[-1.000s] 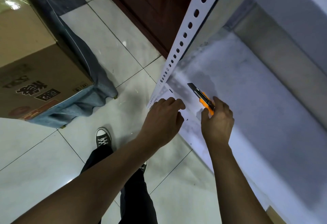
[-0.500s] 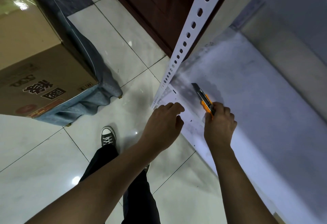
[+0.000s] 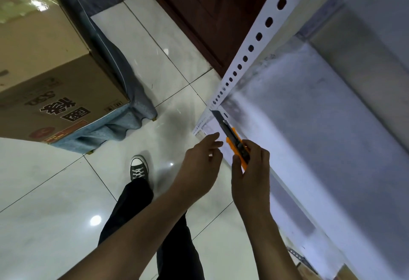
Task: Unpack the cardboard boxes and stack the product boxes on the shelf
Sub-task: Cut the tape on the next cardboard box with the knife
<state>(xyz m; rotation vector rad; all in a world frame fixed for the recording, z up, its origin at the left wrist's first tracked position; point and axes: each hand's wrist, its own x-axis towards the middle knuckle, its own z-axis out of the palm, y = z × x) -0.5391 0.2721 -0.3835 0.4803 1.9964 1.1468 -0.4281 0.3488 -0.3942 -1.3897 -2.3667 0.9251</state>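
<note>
My right hand (image 3: 251,173) grips an orange and black utility knife (image 3: 234,141) with its blade end pointing up and left over the front edge of the white metal shelf (image 3: 309,124). Just to the knife's left is my left hand (image 3: 200,166), fingers loosely curled and apart, holding nothing. A large closed cardboard box (image 3: 44,76) with black printed characters sits at the far left on a blue cloth-covered surface (image 3: 115,124).
A white perforated shelf post (image 3: 254,42) rises diagonally from the shelf's corner. A dark red wooden door (image 3: 210,14) stands behind it. Glossy white floor tiles (image 3: 44,213) spread below, with my dark trouser leg and sneaker (image 3: 139,168).
My right hand has lifted the knife off the shelf surface and drawn it back toward me. My left hand has come off the shelf edge. The view has shifted slightly.
</note>
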